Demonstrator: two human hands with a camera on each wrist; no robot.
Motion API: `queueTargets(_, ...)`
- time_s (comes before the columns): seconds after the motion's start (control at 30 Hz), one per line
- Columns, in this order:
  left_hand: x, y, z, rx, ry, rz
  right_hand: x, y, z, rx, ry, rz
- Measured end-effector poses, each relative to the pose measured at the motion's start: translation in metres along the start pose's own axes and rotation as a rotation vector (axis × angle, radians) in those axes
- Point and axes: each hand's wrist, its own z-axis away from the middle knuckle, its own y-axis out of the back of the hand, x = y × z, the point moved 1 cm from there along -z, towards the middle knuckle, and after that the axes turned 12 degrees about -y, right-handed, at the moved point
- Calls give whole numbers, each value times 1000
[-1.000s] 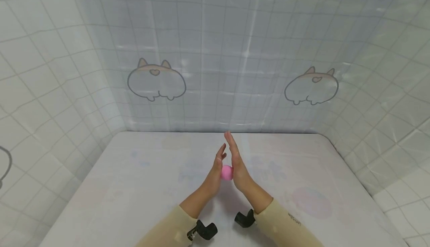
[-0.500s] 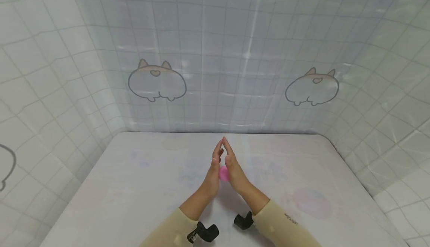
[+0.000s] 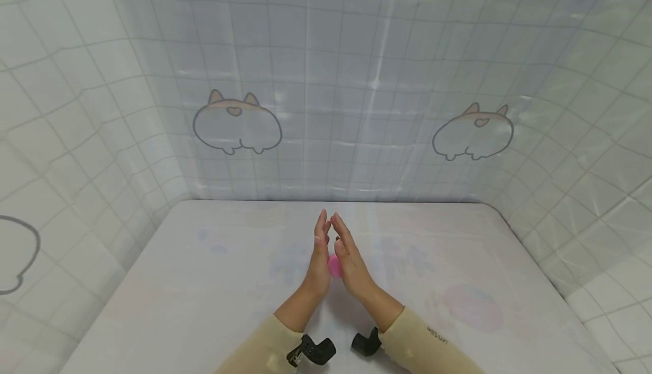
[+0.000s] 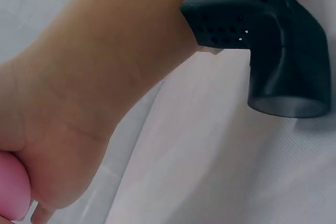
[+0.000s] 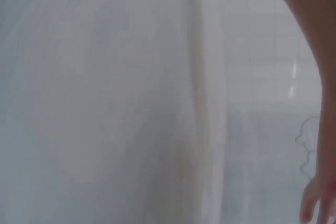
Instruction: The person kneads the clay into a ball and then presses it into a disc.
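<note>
A small pink ball (image 3: pixel 334 266) is between my two palms in the head view, partly covered by the right hand. My left hand (image 3: pixel 318 267) touches its left side with fingers straight and pointing up and away. From the other side my right hand (image 3: pixel 355 267) presses on it, fingers also extended. The fingertips of both hands lean close together above the ball. In the left wrist view, part of the pink ball (image 4: pixel 11 187) shows at the lower left against a palm. The right wrist view catches only an arm and a few fingers at its right edge.
Beneath the hands lies a pale table (image 3: pixel 214 283) with faint pastel prints. A grid-patterned curtain (image 3: pixel 331 80) with dog drawings surrounds its back and sides. Black camera mounts (image 3: pixel 318 351) stick inward from both beige sleeves.
Both hands and the ball have shifted slightly left. The right hand has turned to cover more of the ball, and its fingertips have dropped a little, nearer the left hand's.
</note>
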Motion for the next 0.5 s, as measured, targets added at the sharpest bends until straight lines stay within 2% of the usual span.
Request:
queueTargets(0.13, 1, -3, -4, 75, -47, 12, 1, -2, -2, 59, 25, -68)
queueTargets(0.33, 1, -5, -11, 173, -85, 84, -1, -2, -6, 132, 78, -168)
queueTargets(0.5, 3, 4, -16, 180, -85, 46, -8, 6, -10, 144, 118, -213)
